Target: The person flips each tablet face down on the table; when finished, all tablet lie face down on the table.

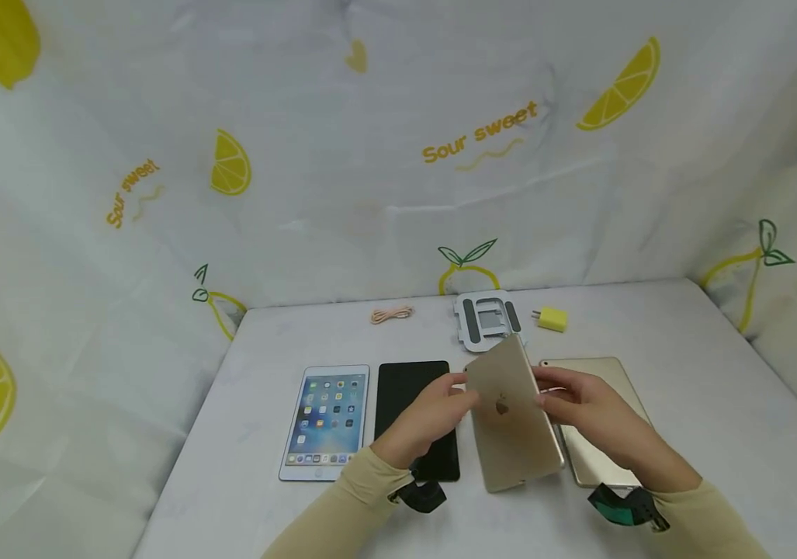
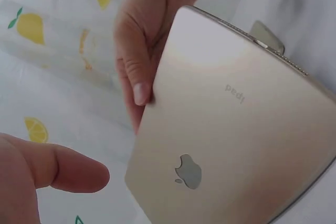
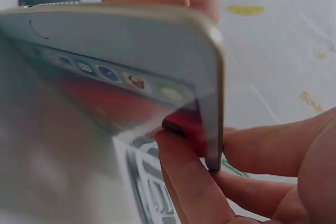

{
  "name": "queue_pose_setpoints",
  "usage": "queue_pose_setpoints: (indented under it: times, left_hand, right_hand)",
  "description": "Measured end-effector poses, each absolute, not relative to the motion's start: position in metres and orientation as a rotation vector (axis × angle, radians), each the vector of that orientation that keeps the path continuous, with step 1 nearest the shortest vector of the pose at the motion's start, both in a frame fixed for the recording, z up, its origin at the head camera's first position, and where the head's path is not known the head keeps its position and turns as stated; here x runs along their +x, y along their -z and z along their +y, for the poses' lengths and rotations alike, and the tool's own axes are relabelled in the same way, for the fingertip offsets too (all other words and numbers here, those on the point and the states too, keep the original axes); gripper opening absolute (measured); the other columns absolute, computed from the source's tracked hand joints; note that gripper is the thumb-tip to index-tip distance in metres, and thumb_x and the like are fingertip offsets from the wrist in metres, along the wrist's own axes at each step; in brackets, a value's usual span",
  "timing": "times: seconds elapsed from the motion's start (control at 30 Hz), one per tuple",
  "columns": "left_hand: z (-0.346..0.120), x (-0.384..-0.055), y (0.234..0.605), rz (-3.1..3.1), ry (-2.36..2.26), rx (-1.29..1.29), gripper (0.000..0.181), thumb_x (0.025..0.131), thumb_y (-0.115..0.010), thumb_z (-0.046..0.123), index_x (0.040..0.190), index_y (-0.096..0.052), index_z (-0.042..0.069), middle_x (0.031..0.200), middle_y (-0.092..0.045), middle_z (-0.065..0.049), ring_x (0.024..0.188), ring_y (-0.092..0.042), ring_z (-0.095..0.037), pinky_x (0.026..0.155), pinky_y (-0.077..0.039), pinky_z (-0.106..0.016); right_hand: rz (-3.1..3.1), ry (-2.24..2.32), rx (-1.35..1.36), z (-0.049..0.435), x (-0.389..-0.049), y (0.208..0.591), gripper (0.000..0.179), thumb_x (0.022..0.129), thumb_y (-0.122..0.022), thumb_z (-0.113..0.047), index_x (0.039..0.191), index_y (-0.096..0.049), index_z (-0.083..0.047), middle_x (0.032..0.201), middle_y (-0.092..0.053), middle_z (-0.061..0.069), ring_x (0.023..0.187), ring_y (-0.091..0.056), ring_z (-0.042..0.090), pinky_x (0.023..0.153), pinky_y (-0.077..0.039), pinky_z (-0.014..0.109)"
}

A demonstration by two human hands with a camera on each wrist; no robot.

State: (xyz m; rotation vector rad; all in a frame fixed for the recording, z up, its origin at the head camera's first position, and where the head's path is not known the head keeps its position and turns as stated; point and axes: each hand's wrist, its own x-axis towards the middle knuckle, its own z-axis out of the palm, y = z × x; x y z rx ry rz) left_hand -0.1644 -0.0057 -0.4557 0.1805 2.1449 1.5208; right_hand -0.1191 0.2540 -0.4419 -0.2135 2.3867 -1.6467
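A gold iPad (image 1: 506, 411) is held tilted up off the table, its back with the apple logo showing in the head view. My right hand (image 1: 590, 411) pinches its right edge. In the right wrist view the thumb and fingers (image 3: 194, 187) grip that edge, and app icons glow on the lit screen (image 3: 110, 72). My left hand (image 1: 433, 411) is by the iPad's left edge, with its thumb (image 2: 79, 171) extended and apart from the back in the left wrist view. Its other fingers are partly hidden.
Left of the hands lie a white tablet (image 1: 327, 419) with its screen lit and a black tablet (image 1: 412, 376). Another gold tablet (image 1: 601, 458) lies under my right forearm. Behind are a grey stand (image 1: 469, 322), a coiled pink cable (image 1: 391, 314) and a yellow charger plug (image 1: 552, 319).
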Motion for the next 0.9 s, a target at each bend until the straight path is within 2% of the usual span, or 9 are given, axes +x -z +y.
queue_pose_setpoints:
  times: [0.17, 0.3, 0.57, 0.73, 0.9]
  left_hand:
    - [-0.003, -0.161, 0.458, 2.17, -1.457, 0.189, 0.067, 0.098, -0.064, 0.035, 0.158, -0.051, 0.005, 0.156, -0.058, -0.016, 0.143, -0.057, -0.037, 0.121, -0.044, -0.064]
    - [-0.001, -0.16, 0.459, 2.187, -1.427, 0.185, 0.068, 0.097, -0.064, 0.035, 0.157, -0.052, 0.005, 0.16, -0.054, -0.015, 0.146, -0.054, -0.037, 0.122, -0.043, -0.064]
    - [0.0, -0.161, 0.461, 2.21, -1.4, 0.168, 0.067, 0.095, -0.066, 0.034, 0.156, -0.055, 0.008, 0.161, -0.054, -0.012, 0.144, -0.055, -0.035, 0.121, -0.044, -0.064]
    - [0.0, -0.162, 0.463, 2.213, -1.391, 0.173, 0.067, 0.095, -0.067, 0.033, 0.156, -0.055, 0.008, 0.161, -0.055, -0.013, 0.144, -0.056, -0.034, 0.121, -0.043, -0.063]
    - [-0.002, -0.164, 0.463, 2.201, -1.414, 0.174, 0.069, 0.094, -0.068, 0.034, 0.156, -0.054, 0.007, 0.158, -0.057, -0.014, 0.142, -0.057, -0.034, 0.121, -0.044, -0.063]
  right_hand:
    - [2.452, 1.602, -0.117, 0.263, -0.114, 0.455, 0.057, 0.108, -0.062, -0.007, 0.154, -0.041, 0.019, 0.14, -0.063, 0.033, 0.119, -0.073, 0.031, 0.089, -0.065, 0.03]
    - [2.467, 1.565, -0.054, 0.264, -0.115, 0.462, 0.055, 0.108, -0.06, -0.004, 0.154, -0.041, 0.02, 0.139, -0.064, 0.032, 0.12, -0.072, 0.033, 0.089, -0.066, 0.031]
    - [2.525, 1.429, 0.081, 0.26, -0.116, 0.461, 0.065, 0.109, -0.065, -0.025, 0.155, -0.044, 0.015, 0.139, -0.063, 0.029, 0.122, -0.07, 0.034, 0.086, -0.065, 0.032]
    - [2.478, 1.447, 0.124, 0.259, -0.115, 0.463, 0.067, 0.112, -0.057, -0.031, 0.157, -0.04, 0.015, 0.153, -0.053, 0.038, 0.129, -0.068, 0.04, 0.097, -0.064, 0.041]
    - [2.456, 1.466, 0.156, 0.257, -0.116, 0.464, 0.066, 0.113, -0.051, -0.033, 0.158, -0.04, 0.015, 0.159, -0.047, 0.038, 0.128, -0.069, 0.042, 0.105, -0.061, 0.05]
